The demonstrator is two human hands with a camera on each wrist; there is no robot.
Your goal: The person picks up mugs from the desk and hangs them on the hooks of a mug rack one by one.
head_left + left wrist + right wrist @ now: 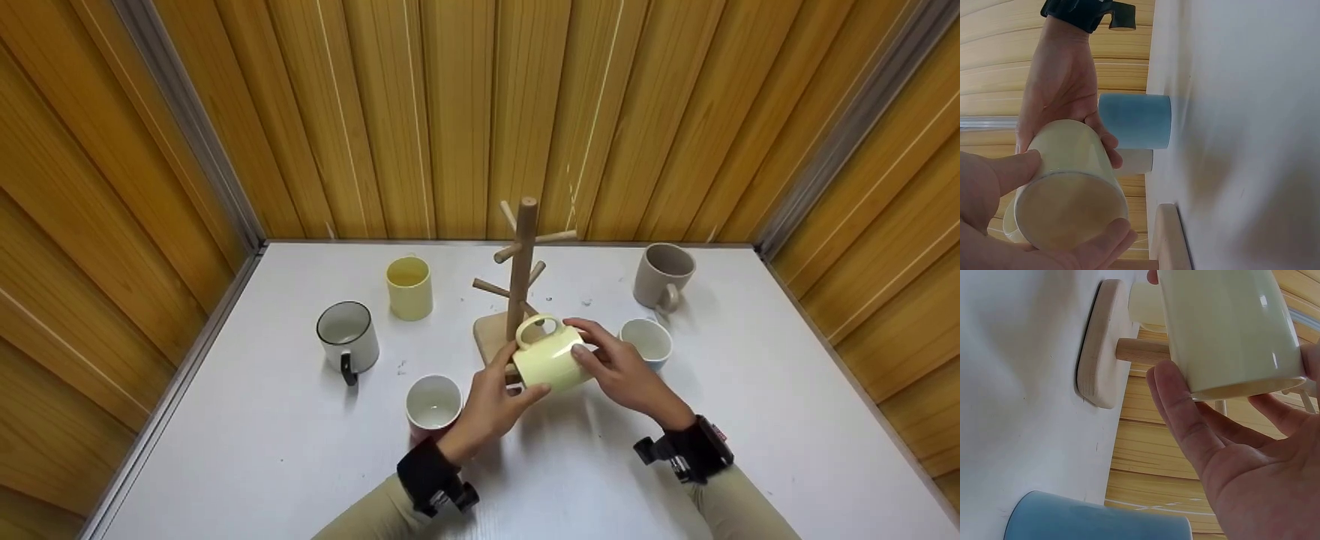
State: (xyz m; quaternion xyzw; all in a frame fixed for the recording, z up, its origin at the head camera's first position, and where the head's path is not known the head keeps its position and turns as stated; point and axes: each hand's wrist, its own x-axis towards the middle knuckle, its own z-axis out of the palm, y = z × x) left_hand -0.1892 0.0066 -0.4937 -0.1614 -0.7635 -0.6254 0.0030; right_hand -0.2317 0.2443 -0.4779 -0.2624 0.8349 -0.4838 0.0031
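Both hands hold a pale yellow mug [551,361], tipped on its side in front of a wooden mug tree [523,262]. My left hand [491,405] grips the base end, thumb along the near side; the left wrist view shows the mug's round underside [1072,211]. At the other end, my right hand [626,375] has its fingers and thumb around the rim, and the opening points right in the right wrist view. The handle [538,330] sticks up toward the tree's lower pegs. No mug hangs on the pegs.
A blue mug [647,342] stands just behind the right hand, a taupe mug [664,274] farther back. On the left stand a yellow mug [410,292], a white mug with black handle [349,337], and a white-lined reddish mug [435,405] beside the left hand. Wood-panelled walls [450,120] enclose the table.
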